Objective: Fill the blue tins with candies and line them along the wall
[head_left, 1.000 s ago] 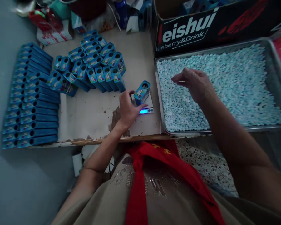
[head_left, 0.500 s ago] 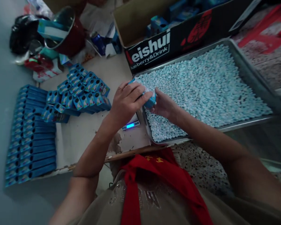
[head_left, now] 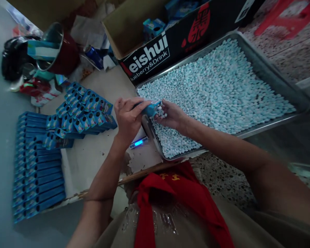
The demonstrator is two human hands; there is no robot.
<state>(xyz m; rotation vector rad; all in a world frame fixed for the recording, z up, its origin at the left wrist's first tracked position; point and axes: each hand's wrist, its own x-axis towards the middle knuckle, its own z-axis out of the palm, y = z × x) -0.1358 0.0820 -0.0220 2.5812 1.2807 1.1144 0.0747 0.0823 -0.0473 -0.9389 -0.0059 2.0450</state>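
Observation:
My left hand (head_left: 129, 112) grips a small blue carton (head_left: 151, 109), tilted on its side over the near left edge of the tray. Its open end faces my right hand (head_left: 174, 116), whose fingers curl around a few pale candies (head_left: 161, 111) at the carton's mouth. Beneath, a metal tray (head_left: 270, 62) holds a wide layer of pale blue and white candies (head_left: 209, 93). A small digital scale (head_left: 138, 143) with a lit blue display lies below my left hand, partly hidden by it.
Blue cartons stand grouped (head_left: 80, 106) and in a stacked block (head_left: 38, 168) to the left. Behind the tray is a black printed cardboard box (head_left: 150, 55) with more cartons. A red pot (head_left: 67, 55), a blue can (head_left: 93, 57) and a red stool (head_left: 286, 20) lie farther off.
The carton has tipped, its open end now turned toward my right hand, where candies show between the fingers. The whole view has shifted slightly.

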